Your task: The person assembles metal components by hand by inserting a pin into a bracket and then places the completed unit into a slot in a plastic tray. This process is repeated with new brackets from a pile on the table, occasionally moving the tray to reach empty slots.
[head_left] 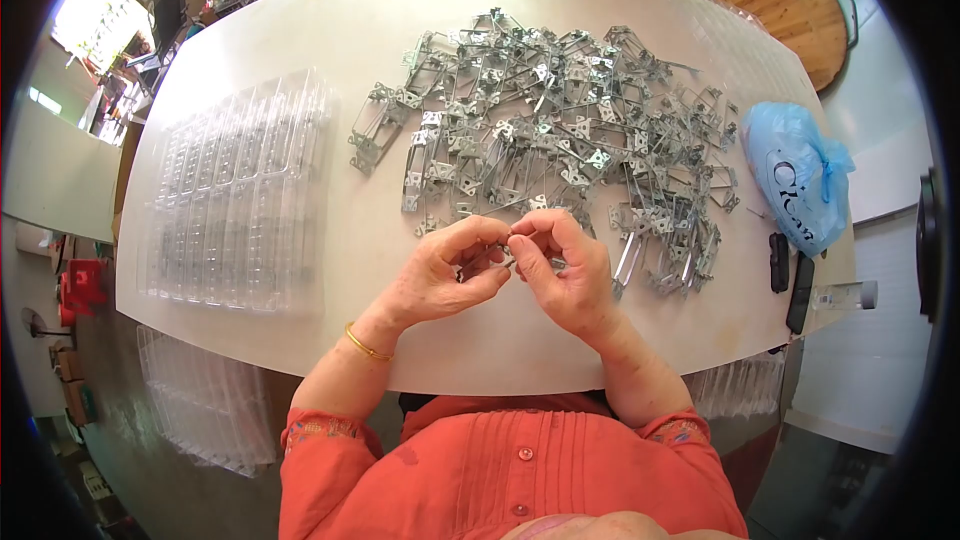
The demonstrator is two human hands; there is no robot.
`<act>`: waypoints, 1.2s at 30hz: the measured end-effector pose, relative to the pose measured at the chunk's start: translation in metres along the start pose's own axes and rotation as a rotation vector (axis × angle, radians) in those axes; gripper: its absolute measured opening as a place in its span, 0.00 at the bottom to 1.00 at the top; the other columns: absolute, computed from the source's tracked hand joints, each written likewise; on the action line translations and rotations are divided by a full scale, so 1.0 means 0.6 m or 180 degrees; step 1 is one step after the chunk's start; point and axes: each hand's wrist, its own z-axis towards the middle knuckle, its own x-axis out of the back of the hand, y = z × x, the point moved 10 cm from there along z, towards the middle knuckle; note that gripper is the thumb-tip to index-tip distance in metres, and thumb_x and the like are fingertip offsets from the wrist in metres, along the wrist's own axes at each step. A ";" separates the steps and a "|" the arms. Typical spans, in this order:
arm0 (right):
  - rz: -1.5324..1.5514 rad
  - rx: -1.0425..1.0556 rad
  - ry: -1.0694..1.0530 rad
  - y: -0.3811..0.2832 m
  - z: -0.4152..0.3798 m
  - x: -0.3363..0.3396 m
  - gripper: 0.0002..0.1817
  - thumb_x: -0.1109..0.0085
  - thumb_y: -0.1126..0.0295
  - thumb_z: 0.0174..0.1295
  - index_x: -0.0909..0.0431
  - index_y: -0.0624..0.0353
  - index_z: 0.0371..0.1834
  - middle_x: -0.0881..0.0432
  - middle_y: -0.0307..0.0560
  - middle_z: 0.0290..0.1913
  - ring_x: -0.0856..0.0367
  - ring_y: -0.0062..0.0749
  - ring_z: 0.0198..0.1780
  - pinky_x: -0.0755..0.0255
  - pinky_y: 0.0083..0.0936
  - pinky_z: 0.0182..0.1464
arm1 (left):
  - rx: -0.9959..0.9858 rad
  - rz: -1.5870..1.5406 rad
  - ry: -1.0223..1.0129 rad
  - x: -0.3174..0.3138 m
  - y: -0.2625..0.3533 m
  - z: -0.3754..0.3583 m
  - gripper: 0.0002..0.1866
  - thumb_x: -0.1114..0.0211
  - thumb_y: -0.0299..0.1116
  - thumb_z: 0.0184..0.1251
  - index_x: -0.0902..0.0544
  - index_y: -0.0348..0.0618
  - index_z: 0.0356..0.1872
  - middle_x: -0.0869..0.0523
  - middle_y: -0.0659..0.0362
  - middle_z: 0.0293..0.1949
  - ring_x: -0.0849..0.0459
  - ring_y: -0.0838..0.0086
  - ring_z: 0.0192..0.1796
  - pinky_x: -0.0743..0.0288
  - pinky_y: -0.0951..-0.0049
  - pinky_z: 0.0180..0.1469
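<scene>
My left hand (448, 268) and my right hand (565, 275) meet over the near middle of the table, fingertips almost touching. Between their pinched fingers is a small metal part (508, 256), mostly hidden, so its exact kind cannot be made out. Both hands are closed on it. Just beyond my fingers spreads a tangled heap of silvery metal brackets (540, 120) with flat, punched plates and thin rods. To the left lies a stack of clear plastic trays (235, 190) with long compartments.
A blue plastic bag (797, 175) sits at the right side of the white table (370, 340). Close to it are black objects (800, 292) and a clear bottle (842, 296) by the edge. More clear trays (205, 395) stand below the table's left front.
</scene>
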 end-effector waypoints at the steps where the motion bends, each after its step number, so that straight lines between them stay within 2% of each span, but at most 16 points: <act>1: -0.0061 0.0049 -0.0007 -0.003 0.003 0.000 0.08 0.36 0.75 0.71 0.22 0.62 0.49 0.12 0.44 0.35 0.14 0.21 0.30 0.23 0.19 0.30 | 0.0044 0.0192 -0.0032 -0.002 0.001 0.000 0.20 0.32 0.16 0.63 0.22 0.38 0.56 0.19 0.66 0.42 0.19 0.87 0.39 0.27 0.84 0.35; 5: -0.0359 0.0101 0.0194 -0.018 0.011 0.010 0.06 0.34 0.76 0.68 0.20 0.61 0.44 0.13 0.44 0.33 0.14 0.26 0.29 0.23 0.24 0.32 | 0.0264 0.0074 0.0305 0.004 0.001 0.001 0.23 0.31 0.16 0.61 0.25 0.39 0.57 0.19 0.65 0.42 0.20 0.87 0.39 0.28 0.84 0.35; 7: -0.1237 0.1022 0.0182 -0.057 0.006 0.004 0.05 0.31 0.78 0.64 0.18 0.60 0.40 0.16 0.43 0.33 0.16 0.33 0.30 0.24 0.29 0.34 | 0.0256 0.0105 0.0432 0.011 -0.004 0.000 0.24 0.28 0.20 0.60 0.26 0.41 0.57 0.20 0.66 0.36 0.26 0.91 0.32 0.32 0.86 0.31; 10: -0.1197 0.1014 0.0346 -0.066 0.007 0.009 0.06 0.30 0.79 0.60 0.17 0.60 0.38 0.18 0.45 0.34 0.20 0.36 0.33 0.26 0.31 0.36 | 0.0161 0.0313 0.0304 0.006 0.000 0.002 0.23 0.28 0.21 0.61 0.25 0.42 0.56 0.19 0.66 0.35 0.27 0.90 0.30 0.31 0.84 0.30; 11: -0.1194 0.1003 0.0341 -0.063 0.005 0.009 0.06 0.30 0.79 0.60 0.17 0.60 0.38 0.18 0.45 0.34 0.20 0.36 0.33 0.26 0.31 0.36 | 0.0173 0.0307 0.0305 0.007 0.001 0.002 0.23 0.28 0.21 0.61 0.25 0.42 0.56 0.19 0.66 0.35 0.27 0.90 0.30 0.31 0.84 0.30; 13: -0.0670 0.0856 0.0249 -0.049 0.004 0.008 0.06 0.30 0.79 0.62 0.17 0.60 0.39 0.19 0.45 0.37 0.21 0.32 0.34 0.27 0.27 0.35 | 0.0134 0.1053 -0.0172 -0.014 0.009 0.002 0.23 0.27 0.23 0.61 0.25 0.41 0.56 0.19 0.65 0.35 0.25 0.88 0.30 0.30 0.81 0.30; 17: -0.0476 0.0874 0.0299 -0.050 -0.001 0.024 0.06 0.32 0.79 0.66 0.18 0.61 0.44 0.18 0.42 0.39 0.21 0.25 0.37 0.26 0.21 0.39 | 0.0049 0.1140 -0.0376 -0.025 0.016 0.002 0.21 0.29 0.26 0.65 0.24 0.39 0.57 0.17 0.63 0.36 0.22 0.84 0.30 0.27 0.78 0.31; 19: 0.0564 0.0261 0.0783 -0.009 -0.009 0.049 0.08 0.35 0.79 0.70 0.21 0.62 0.50 0.18 0.39 0.42 0.21 0.19 0.39 0.26 0.17 0.43 | 0.0573 -0.0930 0.0043 -0.011 -0.013 -0.001 0.20 0.33 0.21 0.66 0.26 0.37 0.58 0.15 0.56 0.37 0.18 0.81 0.30 0.24 0.79 0.31; 20: 0.0582 0.0263 0.0734 -0.007 -0.010 0.050 0.10 0.36 0.79 0.71 0.23 0.63 0.53 0.18 0.39 0.45 0.21 0.17 0.41 0.26 0.16 0.46 | 0.0704 -0.0964 -0.0003 -0.002 -0.013 -0.002 0.17 0.38 0.24 0.71 0.26 0.37 0.58 0.13 0.49 0.41 0.14 0.73 0.31 0.19 0.74 0.32; 21: 0.0584 0.0274 0.0729 -0.007 -0.008 0.050 0.10 0.36 0.79 0.71 0.23 0.63 0.53 0.18 0.39 0.45 0.21 0.17 0.41 0.26 0.16 0.46 | 0.0695 -0.0958 0.0001 0.003 -0.013 -0.001 0.17 0.38 0.24 0.71 0.26 0.37 0.58 0.13 0.49 0.41 0.14 0.73 0.31 0.19 0.74 0.32; 23: 0.0502 0.0483 0.0788 -0.019 -0.007 0.052 0.09 0.36 0.80 0.70 0.23 0.63 0.50 0.16 0.43 0.46 0.20 0.19 0.40 0.25 0.17 0.45 | 0.0662 -0.1988 0.0170 0.013 -0.018 0.000 0.17 0.39 0.29 0.73 0.28 0.37 0.59 0.13 0.44 0.42 0.11 0.64 0.32 0.16 0.69 0.32; 24: 0.0503 0.0489 0.0782 -0.019 -0.006 0.050 0.09 0.36 0.80 0.70 0.23 0.63 0.50 0.16 0.43 0.46 0.20 0.19 0.40 0.25 0.17 0.45 | 0.0654 -0.2004 0.0130 0.015 -0.024 0.001 0.17 0.41 0.33 0.76 0.29 0.37 0.60 0.13 0.40 0.43 0.10 0.59 0.31 0.14 0.65 0.31; 27: -0.0084 0.0889 0.0760 -0.044 -0.009 0.043 0.10 0.34 0.82 0.67 0.23 0.63 0.49 0.14 0.48 0.46 0.18 0.23 0.39 0.23 0.19 0.43 | 0.0559 -0.2233 0.0056 0.012 -0.020 0.001 0.17 0.42 0.34 0.77 0.30 0.37 0.60 0.13 0.40 0.42 0.10 0.59 0.31 0.14 0.64 0.30; 29: -0.0416 0.1245 0.0676 -0.067 -0.011 0.034 0.12 0.32 0.84 0.64 0.23 0.63 0.47 0.13 0.52 0.44 0.15 0.30 0.39 0.21 0.23 0.39 | 0.0574 -0.2253 0.0010 0.009 -0.021 -0.001 0.17 0.43 0.35 0.78 0.30 0.37 0.61 0.13 0.39 0.42 0.10 0.59 0.31 0.14 0.64 0.30; 32: -0.0532 0.1355 0.0617 -0.074 -0.011 0.028 0.13 0.32 0.85 0.62 0.23 0.62 0.46 0.13 0.53 0.43 0.13 0.35 0.40 0.20 0.26 0.38 | 0.0612 -0.2238 -0.0066 0.006 -0.021 -0.002 0.18 0.43 0.35 0.78 0.30 0.37 0.61 0.13 0.38 0.43 0.10 0.59 0.31 0.14 0.64 0.30; 36: -0.0610 0.1435 0.0663 -0.077 -0.013 0.029 0.14 0.31 0.85 0.60 0.23 0.62 0.45 0.13 0.53 0.42 0.12 0.38 0.39 0.19 0.27 0.36 | 0.0572 -0.2242 -0.0119 0.004 -0.022 -0.002 0.17 0.43 0.35 0.78 0.30 0.37 0.61 0.13 0.38 0.43 0.10 0.59 0.30 0.14 0.64 0.29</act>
